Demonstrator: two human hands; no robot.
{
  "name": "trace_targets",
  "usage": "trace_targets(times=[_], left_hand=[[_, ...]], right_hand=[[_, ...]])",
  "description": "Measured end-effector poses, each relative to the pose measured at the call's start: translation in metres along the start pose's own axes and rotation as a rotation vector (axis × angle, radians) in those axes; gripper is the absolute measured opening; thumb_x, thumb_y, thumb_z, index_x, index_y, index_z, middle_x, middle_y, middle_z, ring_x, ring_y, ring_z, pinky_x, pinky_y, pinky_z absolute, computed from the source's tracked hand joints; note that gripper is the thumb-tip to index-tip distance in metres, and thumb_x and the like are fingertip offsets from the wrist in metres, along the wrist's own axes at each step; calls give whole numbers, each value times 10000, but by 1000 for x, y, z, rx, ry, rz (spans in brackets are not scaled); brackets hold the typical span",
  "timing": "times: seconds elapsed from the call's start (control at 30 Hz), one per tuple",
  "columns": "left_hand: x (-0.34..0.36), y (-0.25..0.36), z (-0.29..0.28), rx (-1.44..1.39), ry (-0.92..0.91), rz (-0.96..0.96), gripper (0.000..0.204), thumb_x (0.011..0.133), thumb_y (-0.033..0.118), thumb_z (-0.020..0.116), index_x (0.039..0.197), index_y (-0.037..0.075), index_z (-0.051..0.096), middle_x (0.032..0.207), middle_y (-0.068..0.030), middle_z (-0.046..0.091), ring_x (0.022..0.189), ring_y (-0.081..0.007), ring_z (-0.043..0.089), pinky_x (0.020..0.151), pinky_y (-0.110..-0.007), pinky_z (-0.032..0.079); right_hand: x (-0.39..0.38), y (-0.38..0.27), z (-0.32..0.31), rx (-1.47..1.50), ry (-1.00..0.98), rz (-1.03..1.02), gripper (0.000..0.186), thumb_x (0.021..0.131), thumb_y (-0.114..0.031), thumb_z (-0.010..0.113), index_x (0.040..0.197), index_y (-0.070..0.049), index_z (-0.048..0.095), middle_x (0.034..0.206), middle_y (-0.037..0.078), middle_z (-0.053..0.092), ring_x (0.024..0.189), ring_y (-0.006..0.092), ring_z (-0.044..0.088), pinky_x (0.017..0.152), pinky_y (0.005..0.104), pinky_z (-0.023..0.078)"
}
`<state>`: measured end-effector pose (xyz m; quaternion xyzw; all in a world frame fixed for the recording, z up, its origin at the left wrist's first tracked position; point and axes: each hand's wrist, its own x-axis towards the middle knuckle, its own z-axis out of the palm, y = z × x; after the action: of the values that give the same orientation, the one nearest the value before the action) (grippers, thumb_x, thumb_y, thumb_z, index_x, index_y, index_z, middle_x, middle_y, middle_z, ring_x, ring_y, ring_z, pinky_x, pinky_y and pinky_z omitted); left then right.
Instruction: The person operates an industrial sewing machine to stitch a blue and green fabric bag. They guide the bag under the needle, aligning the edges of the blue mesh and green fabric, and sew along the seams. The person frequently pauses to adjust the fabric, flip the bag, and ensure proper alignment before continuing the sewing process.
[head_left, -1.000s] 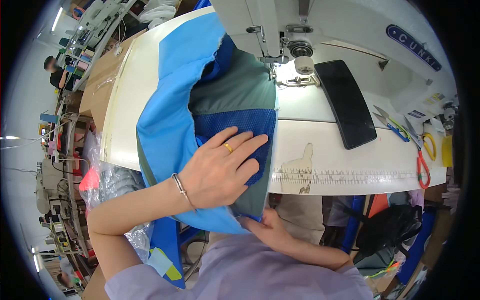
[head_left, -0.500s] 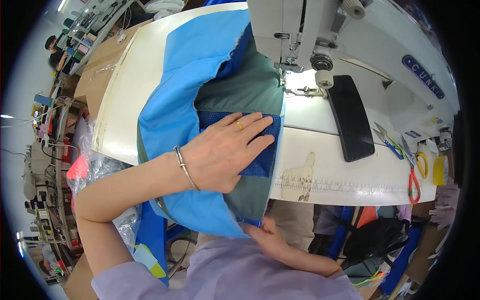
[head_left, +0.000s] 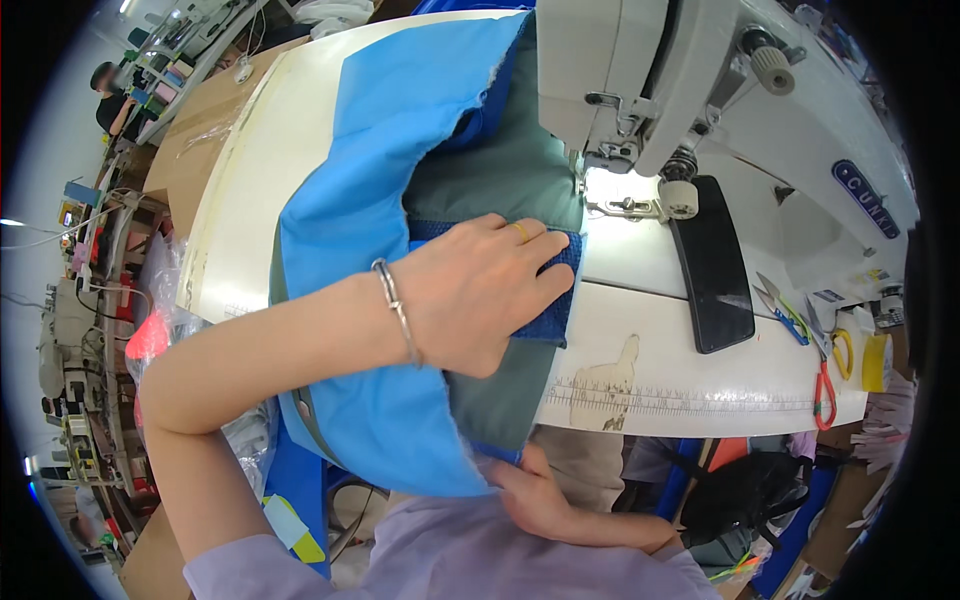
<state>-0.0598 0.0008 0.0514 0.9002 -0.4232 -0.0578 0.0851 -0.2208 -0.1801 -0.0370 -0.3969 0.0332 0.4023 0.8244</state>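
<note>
Left hand (head_left: 485, 295), fingers bent, presses the cloth (head_left: 365, 190) onto the counter (head_left: 665, 325), its grip unclear; right hand (head_left: 537, 497) pinches the near corner. Best keep the edge flat, fingertips clear of the sewing machine (head_left: 605, 75).

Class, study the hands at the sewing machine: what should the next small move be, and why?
Probably ease the grey-green cloth gently toward the presser foot, guiding its edge straight: its right edge runs up to the foot, the left hand lies across the blue mesh, and the right hand is at the lower corner.
</note>
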Motion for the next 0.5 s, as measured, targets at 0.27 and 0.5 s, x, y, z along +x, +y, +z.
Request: trace_targets(times=[0.27, 0.5], left_hand=[[27, -30, -12, 17, -13, 19, 541, 625, 21, 703, 1158, 5, 612, 1279, -240, 636, 1124, -390, 637, 952, -460, 533], [24, -31, -15, 84, -3, -13, 666, 654, 4, 714, 1303, 50, 576, 1354, -215, 601, 1190, -390, 621, 996, -434, 522]], right_hand=[[23, -22, -2, 508, -342, 202, 532, 1120, -377, 275, 1242, 18, 610, 1084, 200, 729, 956, 298, 723, 812, 404, 565], [1, -47, -18, -9, -233, 225, 476, 1098, -349, 415, 1188, 40, 674, 1095, 187, 740, 915, 275, 721, 827, 386, 559]])
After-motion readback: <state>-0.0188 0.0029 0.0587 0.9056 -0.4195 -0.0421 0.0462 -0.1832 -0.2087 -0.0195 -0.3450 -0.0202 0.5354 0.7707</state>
